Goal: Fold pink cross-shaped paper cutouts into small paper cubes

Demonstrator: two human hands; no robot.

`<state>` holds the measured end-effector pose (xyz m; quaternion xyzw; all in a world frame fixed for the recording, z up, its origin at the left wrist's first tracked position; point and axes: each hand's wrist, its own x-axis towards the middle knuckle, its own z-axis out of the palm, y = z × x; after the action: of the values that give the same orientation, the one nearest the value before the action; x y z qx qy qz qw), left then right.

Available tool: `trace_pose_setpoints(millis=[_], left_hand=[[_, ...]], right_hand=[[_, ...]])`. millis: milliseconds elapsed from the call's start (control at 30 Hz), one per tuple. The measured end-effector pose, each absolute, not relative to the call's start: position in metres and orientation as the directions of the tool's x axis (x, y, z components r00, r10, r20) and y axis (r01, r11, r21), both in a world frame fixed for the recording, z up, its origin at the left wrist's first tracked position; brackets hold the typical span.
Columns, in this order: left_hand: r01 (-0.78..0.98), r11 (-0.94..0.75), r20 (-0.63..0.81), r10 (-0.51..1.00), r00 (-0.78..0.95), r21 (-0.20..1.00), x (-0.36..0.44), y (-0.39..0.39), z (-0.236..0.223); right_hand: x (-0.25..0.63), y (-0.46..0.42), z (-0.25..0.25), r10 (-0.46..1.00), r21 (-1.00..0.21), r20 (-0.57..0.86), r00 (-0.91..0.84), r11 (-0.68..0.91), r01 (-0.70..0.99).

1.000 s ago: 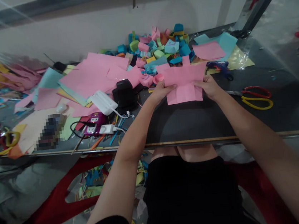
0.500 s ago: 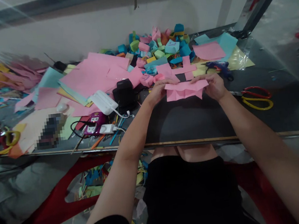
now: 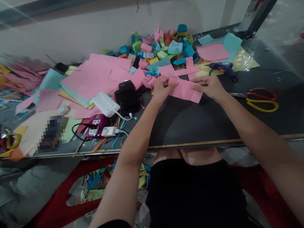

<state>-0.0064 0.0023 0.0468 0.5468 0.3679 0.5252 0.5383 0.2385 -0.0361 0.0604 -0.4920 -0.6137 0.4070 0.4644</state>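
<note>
Between my two hands is a creased sheet of pink paper [image 3: 185,89], folded over and tilted down to the right, just above the dark table. My left hand [image 3: 163,90] pinches its left end, thumb on the near face. At the other end my right hand [image 3: 210,86] grips the paper between thumb and fingers. Behind it lie cut pink paper pieces [image 3: 189,65]. Right of my right hand rest scissors [image 3: 261,98] with one red and one yellow handle, and farther back a blue glue gun [image 3: 224,68].
A heap of small folded paper shapes [image 3: 165,50] sits against the wall. Pink sheets [image 3: 87,77], a black block-shaped object [image 3: 126,96], a white power strip [image 3: 105,104] and a purple socket block [image 3: 96,126] lie to the left. The table's front edge [image 3: 194,144] runs above my lap.
The pink sheet was spread wide, then folded over on itself, and now appears as a narrower, slanted piece. My hands have shifted their grip along with it.
</note>
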Motion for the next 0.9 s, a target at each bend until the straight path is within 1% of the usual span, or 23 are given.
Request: trace_pose_setpoints(millis=[167,300,400,500,567,667,767,900], left_hand=[[-0.158,-0.224,0.254,0.945,0.208,0.962,-0.004,-0.002,0.049],[-0.161,-0.248,0.278,0.939,0.204,0.955,-0.002,-0.002,0.046],[-0.182,-0.264,0.292,0.944,0.152,0.947,-0.001,0.002,0.041],[-0.156,-0.22,0.239,0.965,0.111,0.963,0.001,0.005,0.033],[-0.129,-0.178,0.193,0.974,0.118,0.976,0.003,0.005,0.03],[-0.136,-0.167,0.183,0.976,0.121,0.977,0.004,0.003,0.03],[-0.185,-0.159,0.181,0.978,0.107,0.97,0.004,0.001,0.034],[-0.229,-0.108,0.147,0.976,0.161,0.967,0.01,-0.004,0.037]], right_hand=[[0.228,-0.039,0.06,0.97,-0.94,0.197,-0.139,0.227,0.254],[0.222,-0.043,0.062,0.966,-0.951,0.185,-0.182,0.222,0.214],[0.22,-0.044,0.06,0.973,-0.966,0.202,-0.115,0.217,0.138],[0.217,-0.04,0.054,0.969,-0.965,0.247,0.025,0.244,0.1],[0.216,-0.037,0.051,0.961,-0.961,0.268,0.069,0.261,0.093],[0.214,-0.037,0.05,0.963,-0.961,0.265,0.05,0.26,0.091],[0.213,-0.04,0.052,0.967,-0.962,0.255,0.023,0.251,0.11],[0.213,-0.04,0.052,0.964,-0.961,0.259,0.064,0.25,0.114]])
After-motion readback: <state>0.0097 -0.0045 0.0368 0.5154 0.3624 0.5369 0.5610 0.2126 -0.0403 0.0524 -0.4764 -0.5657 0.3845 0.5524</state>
